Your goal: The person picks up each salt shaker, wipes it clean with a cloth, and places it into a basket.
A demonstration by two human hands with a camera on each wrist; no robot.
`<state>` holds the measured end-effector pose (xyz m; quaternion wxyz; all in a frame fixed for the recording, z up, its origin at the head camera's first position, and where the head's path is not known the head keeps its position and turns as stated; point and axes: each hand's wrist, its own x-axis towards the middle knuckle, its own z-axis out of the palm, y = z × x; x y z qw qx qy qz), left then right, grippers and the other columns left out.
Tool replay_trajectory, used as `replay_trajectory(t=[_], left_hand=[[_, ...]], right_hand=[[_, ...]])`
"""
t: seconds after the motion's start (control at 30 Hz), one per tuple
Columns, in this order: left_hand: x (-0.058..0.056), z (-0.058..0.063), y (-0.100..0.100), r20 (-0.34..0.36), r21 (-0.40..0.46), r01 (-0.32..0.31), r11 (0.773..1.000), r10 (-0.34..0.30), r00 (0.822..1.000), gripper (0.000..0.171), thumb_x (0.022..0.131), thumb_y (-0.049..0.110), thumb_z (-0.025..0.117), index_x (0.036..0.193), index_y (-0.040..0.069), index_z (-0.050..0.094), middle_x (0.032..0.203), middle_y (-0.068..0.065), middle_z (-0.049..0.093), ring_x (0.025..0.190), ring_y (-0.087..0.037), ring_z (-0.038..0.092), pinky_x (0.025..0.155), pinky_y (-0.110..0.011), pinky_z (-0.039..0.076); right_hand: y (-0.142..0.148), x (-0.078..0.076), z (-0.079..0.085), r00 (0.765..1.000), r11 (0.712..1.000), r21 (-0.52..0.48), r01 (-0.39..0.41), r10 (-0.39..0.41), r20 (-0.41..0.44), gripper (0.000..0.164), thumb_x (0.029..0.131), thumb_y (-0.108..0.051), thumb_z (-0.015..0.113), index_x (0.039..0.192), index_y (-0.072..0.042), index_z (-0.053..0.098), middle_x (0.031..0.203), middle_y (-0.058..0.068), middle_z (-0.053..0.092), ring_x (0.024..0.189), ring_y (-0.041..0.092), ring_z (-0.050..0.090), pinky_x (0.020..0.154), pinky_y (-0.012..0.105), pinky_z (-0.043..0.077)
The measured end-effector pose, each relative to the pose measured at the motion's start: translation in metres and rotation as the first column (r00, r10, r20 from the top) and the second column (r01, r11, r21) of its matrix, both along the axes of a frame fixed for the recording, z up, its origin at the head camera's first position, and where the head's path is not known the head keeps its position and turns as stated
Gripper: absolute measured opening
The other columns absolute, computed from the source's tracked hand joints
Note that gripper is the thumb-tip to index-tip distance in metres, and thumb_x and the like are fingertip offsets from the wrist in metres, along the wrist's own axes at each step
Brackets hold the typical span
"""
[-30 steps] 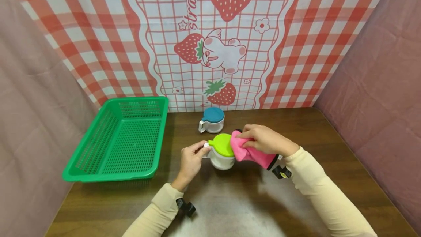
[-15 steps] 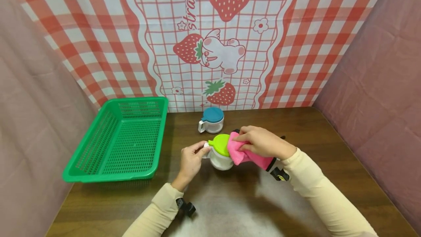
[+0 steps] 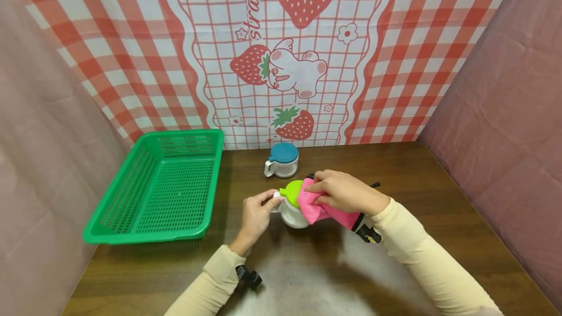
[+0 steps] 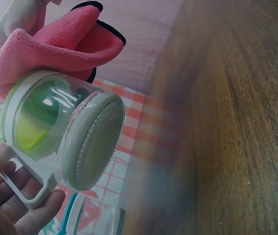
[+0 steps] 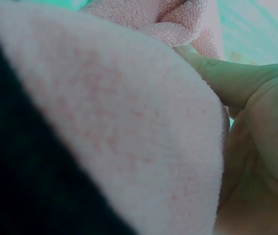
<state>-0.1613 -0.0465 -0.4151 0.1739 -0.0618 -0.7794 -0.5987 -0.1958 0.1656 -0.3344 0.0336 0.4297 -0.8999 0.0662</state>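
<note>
My left hand (image 3: 255, 216) grips the white handle (image 4: 31, 196) of a clear seasoning jar (image 3: 294, 216) with a lime-green lid (image 3: 291, 192). The left wrist view shows the jar's ridged white base (image 4: 97, 142) raised off the wooden table. My right hand (image 3: 344, 190) pinches a pink cleaning cloth (image 3: 337, 213) with black edging and presses it on the right part of the lid and the jar's side. In the right wrist view the cloth (image 5: 144, 122) fills most of the picture, and the thumb (image 5: 237, 81) lies on its fold. Cloth hides the lid's right half.
A second jar with a blue lid (image 3: 284, 153) stands behind, near the checked backdrop (image 3: 386, 101). On the left of the wooden table (image 3: 421, 199) sits a green perforated basket (image 3: 210, 184). Pink curtains (image 3: 496, 111) hang at both sides.
My right hand and the cloth have moved left and slightly toward me over the green lid, covering more of it. The left hand and the jar have barely shifted.
</note>
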Motion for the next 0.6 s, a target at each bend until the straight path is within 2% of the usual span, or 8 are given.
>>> replay_trajectory(t=[0.2,0.47,0.6], left_hand=[[0.000,-0.001,0.001,-0.002,0.004,0.009,1.000,-0.009,1.000,0.020,0.074,0.005,0.070,0.091,-0.006,0.069,0.083,-0.019,0.069,0.069,-0.014,0.062,0.059,-0.013,0.048],[0.000,-0.001,0.003,-0.009,0.004,0.008,1.000,-0.008,1.000,0.020,0.074,0.005,0.070,0.090,-0.006,0.069,0.083,-0.020,0.069,0.068,-0.013,0.061,0.058,-0.013,0.048],[-0.007,-0.015,0.003,0.004,0.020,0.009,1.000,-0.009,1.000,0.019,0.074,0.006,0.071,0.090,-0.004,0.070,0.083,-0.019,0.070,0.068,-0.013,0.061,0.058,-0.014,0.048]], right_hand=[[-0.002,0.000,0.000,0.999,1.000,-0.005,-0.022,0.021,-0.025,0.018,0.080,-0.026,0.067,0.097,-0.020,0.070,0.078,-0.006,0.050,0.073,0.007,0.046,0.065,0.021,0.041],[-0.003,0.001,-0.001,1.000,1.000,-0.003,-0.021,0.020,-0.009,0.019,0.081,-0.029,0.066,0.097,-0.020,0.070,0.081,-0.006,0.051,0.076,0.007,0.047,0.067,0.022,0.043],[-0.005,0.000,-0.001,1.000,1.000,-0.004,-0.027,0.027,-0.015,0.018,0.081,-0.030,0.065,0.096,-0.021,0.070,0.080,-0.006,0.051,0.076,0.007,0.047,0.067,0.023,0.043]])
